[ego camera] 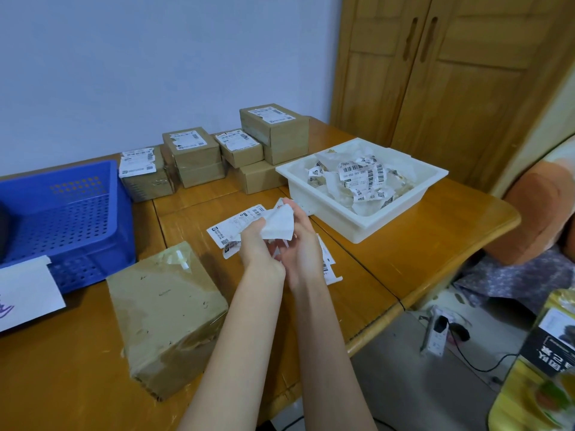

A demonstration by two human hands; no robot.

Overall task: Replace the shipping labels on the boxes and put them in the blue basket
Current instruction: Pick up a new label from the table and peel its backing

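Both hands, left hand [258,241] and right hand [303,244], have fingers clamped on a white label sheet [278,225] above the desk [389,253], probably to peel it for the bare box [165,318] beside the blue basket [71,213].

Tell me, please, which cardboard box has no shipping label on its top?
The large box nearest the person, beside the blue basket; its top is bare.

A plain pale blue wall [140,57] is rising behind the wooden table [389,259], and a wooden wardrobe [451,73] with two doors is standing at the right. Grey floor [404,384] is showing beneath the table's edge, with a black cable [473,362] lying across it.
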